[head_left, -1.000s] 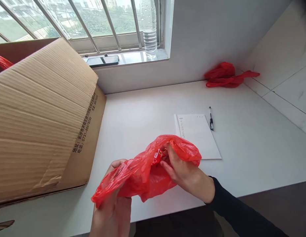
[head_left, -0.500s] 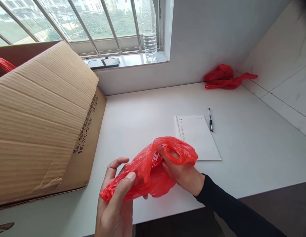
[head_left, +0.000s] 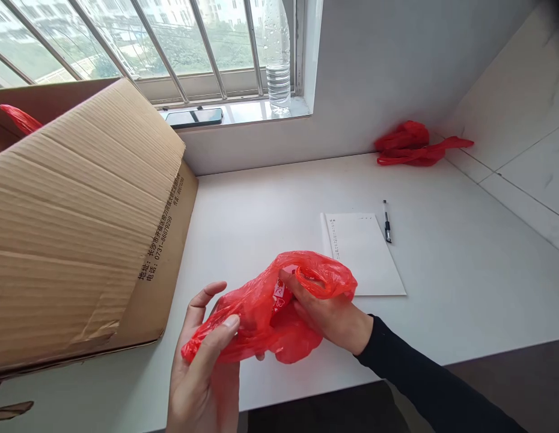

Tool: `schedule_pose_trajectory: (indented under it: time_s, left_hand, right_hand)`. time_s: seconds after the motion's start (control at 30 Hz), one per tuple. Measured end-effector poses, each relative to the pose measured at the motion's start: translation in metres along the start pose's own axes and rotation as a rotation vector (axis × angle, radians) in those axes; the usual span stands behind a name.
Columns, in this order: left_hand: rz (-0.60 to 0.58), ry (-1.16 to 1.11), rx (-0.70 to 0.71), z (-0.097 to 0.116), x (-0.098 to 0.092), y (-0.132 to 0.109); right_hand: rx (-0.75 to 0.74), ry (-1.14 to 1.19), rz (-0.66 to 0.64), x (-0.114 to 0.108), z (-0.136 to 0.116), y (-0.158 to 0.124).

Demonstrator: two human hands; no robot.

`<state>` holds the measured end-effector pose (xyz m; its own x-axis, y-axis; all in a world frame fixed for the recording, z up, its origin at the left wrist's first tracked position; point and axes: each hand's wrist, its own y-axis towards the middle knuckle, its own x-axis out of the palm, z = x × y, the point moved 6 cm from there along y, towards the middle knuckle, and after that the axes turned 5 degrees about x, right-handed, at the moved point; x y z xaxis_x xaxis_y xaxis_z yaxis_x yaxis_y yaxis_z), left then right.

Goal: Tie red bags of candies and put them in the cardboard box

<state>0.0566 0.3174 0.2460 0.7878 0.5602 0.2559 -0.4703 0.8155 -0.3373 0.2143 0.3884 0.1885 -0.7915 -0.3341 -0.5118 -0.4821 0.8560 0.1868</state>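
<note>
A crumpled, see-through red plastic bag (head_left: 256, 300) is held above the table's front part. Its closed end lies in my left hand (head_left: 201, 367), thumb pressed on top and the other fingers around the far side and beneath. My right hand (head_left: 322, 310) reaches in through the bag's mouth, with a handle loop lying over the back of the hand. Inside, at its fingertips, shows a red item with white and pink patterns (head_left: 279, 294), perhaps a small package. Most of that item and the right fingertips are hidden by the bag.
A large cardboard box (head_left: 103, 198) with a raised flap stands at left, red plastic inside it. On the white table (head_left: 261, 210) lie a notebook (head_left: 365, 258), a pen (head_left: 387, 222) and more red bags (head_left: 410, 144). A phone (head_left: 195, 117) and water bottle (head_left: 277, 66) occupy the windowsill.
Both hands and the bag have shifted slightly left. My right hand has pushed a little deeper into the bag. The rest of the scene sits slightly to the right as the camera turned.
</note>
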Motion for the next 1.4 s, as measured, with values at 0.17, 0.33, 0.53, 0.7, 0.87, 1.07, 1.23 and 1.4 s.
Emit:
schedule_pose_trajectory:
  time_s: [0.17,0.33,0.53,0.7,0.87,1.07,1.23,1.4]
  left_hand:
    - [0.087,0.032,0.031,0.006,-0.007,0.001]
    - [0.131,-0.004,0.057,0.006,-0.016,0.005]
    - [0.097,-0.006,0.029,0.005,-0.013,0.004]
    - [0.064,-0.008,0.012,0.003,-0.01,0.003]
    - [0.109,-0.037,0.021,0.003,-0.017,0.004]
    - [0.084,-0.033,0.011,0.002,-0.014,0.004]
    - [0.025,0.017,0.026,0.006,-0.011,0.0]
    - [-0.004,0.072,0.007,0.003,-0.004,-0.009]
  right_hand:
    - [-0.1,-0.263,-0.011,0.0,0.002,-0.009]
    - [0.115,-0.268,-0.011,-0.017,-0.014,0.001]
    - [0.023,-0.318,-0.042,-0.012,-0.011,-0.019]
    - [0.088,-0.307,-0.041,0.0,0.006,-0.021]
    - [0.223,-0.237,-0.023,-0.014,-0.006,-0.01]
    - [0.188,-0.093,-0.009,-0.026,-0.026,-0.02]
    - [0.208,-0.237,-0.173,-0.022,-0.013,-0.021]
    - [0.193,-0.462,-0.079,-0.028,-0.004,-0.009]
